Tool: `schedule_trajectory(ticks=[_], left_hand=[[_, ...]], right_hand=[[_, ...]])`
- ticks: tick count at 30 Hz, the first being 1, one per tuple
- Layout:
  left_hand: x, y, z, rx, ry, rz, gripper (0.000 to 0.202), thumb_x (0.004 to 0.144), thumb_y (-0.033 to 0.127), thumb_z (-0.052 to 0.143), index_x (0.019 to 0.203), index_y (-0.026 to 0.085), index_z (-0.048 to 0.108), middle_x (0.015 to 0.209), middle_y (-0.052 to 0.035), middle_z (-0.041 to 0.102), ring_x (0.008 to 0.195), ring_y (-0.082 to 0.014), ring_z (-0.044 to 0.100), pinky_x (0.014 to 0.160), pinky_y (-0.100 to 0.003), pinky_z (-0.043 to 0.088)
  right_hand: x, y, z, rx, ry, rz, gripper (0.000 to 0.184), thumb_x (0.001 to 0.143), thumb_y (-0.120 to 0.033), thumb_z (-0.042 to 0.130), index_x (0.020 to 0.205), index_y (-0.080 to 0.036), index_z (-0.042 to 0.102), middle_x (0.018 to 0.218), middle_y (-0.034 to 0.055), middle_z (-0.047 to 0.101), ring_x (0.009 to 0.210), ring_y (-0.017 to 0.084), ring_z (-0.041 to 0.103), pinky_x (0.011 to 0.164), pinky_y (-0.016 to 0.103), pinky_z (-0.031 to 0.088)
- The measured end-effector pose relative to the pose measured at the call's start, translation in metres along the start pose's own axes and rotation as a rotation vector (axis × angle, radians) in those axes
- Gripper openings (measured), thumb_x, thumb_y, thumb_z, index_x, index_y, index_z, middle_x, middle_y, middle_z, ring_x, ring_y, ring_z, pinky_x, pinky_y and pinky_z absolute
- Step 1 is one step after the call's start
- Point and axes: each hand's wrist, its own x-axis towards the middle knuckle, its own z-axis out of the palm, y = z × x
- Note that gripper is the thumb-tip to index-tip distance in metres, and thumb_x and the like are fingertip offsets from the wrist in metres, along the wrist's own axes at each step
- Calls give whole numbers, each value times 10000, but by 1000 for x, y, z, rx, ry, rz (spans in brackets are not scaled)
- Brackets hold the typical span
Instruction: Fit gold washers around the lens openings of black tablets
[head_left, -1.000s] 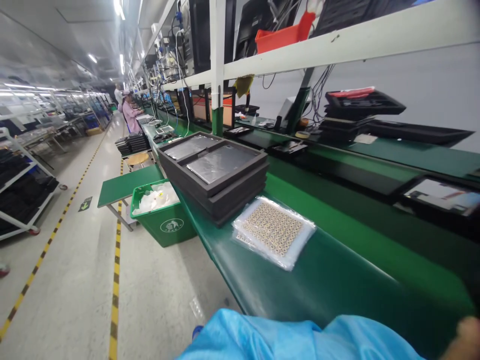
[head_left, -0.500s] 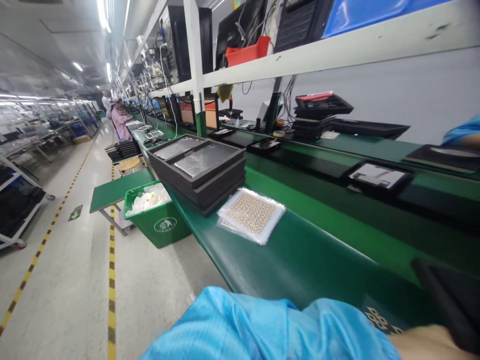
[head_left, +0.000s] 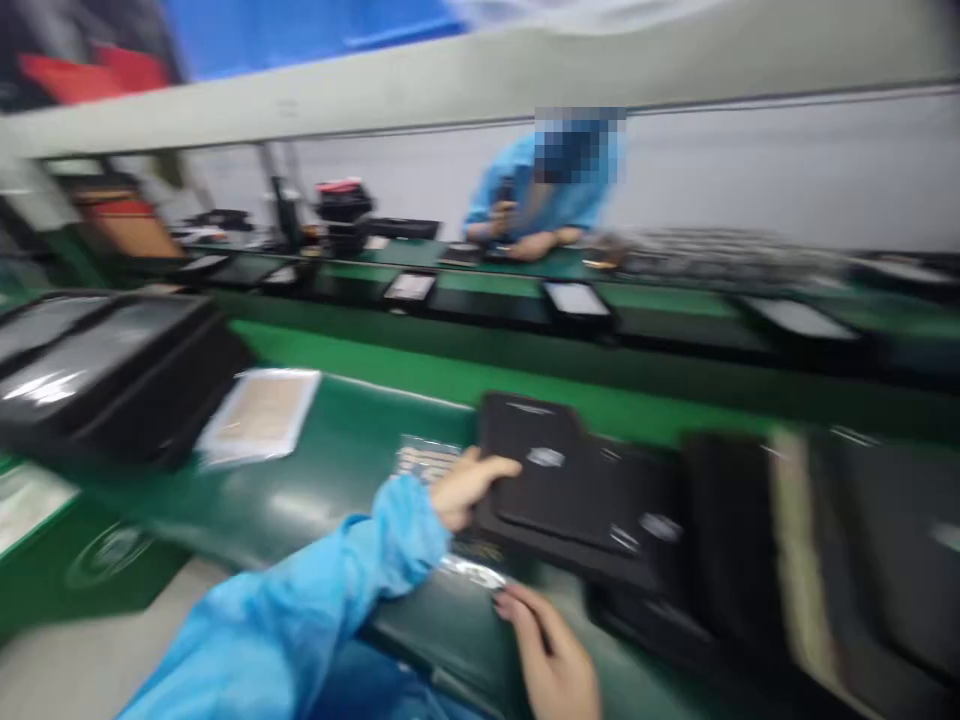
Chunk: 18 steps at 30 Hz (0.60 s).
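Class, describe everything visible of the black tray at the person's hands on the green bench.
The black tray looks matte, perhaps foam, and rectangular with a raised rim; motion blur hides detail, though pale glints show on top. It lies over the green bench, the left hand touching its near edge, with another dark tray beside it.

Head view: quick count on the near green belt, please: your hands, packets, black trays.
Hands: 2, left hand, right hand
Packets: 2, white packet, small clear packet
Black trays: 2, tray pile, tray at the hands
Total: 6
Blurred dark shapes at right not counted.
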Motion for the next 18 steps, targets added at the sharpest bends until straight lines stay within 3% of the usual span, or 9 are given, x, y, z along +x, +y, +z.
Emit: schedule_trajectory(ticks=[5, 8, 13, 15, 18], left_hand=[[19, 5, 14, 269, -36, 58, 415, 808, 195, 633, 1213, 184, 545, 925, -45, 734, 688, -134, 686, 662, -226, 567], [29, 3, 38, 392, -84, 69, 463, 827, 195, 616, 1277, 186, 507, 989, -50, 728, 756, -150, 698, 708, -248, 581], [48, -23, 75, 460, -170, 64, 535, 816, 186, 625, 1331, 220, 484, 1013, -45, 726, 819, -168, 705, 751, -263, 587], [55, -28, 75, 478, -154, 48, 582, 802, 182, 643, 1354, 238, 465, 1020, -41, 726, 836, -173, 707, 768, -267, 586], [58, -21, 63, 500, -73, 16, 623, 788, 194, 666, 1367, 282, 454, 1054, -27, 721, 871, -182, 709, 795, -279, 583]], right_hand=[[23, -22, -1, 69, 139, 13, 196, 933, -357, 453, 912, -313, 643, 812, 1, 695, 740, 237, 692, 674, 343, 586], [29, -27, -6, 96, 179, 20, 153, 896, -297, 499, 887, -325, 650, 764, -23, 672, 701, 217, 671, 663, 331, 565], [29, -26, -10, 162, 279, -13, 145, 874, -292, 503, 843, -312, 643, 722, -18, 670, 636, 221, 668, 596, 329, 559], [25, -22, -21, 183, 378, -37, 150, 894, -346, 484, 858, -336, 629, 695, -17, 657, 593, 229, 660, 530, 336, 553], [8, -22, -60, 185, 563, -77, 191, 943, -321, 438, 1014, -386, 602, 675, -12, 640, 543, 215, 630, 478, 325, 539]])
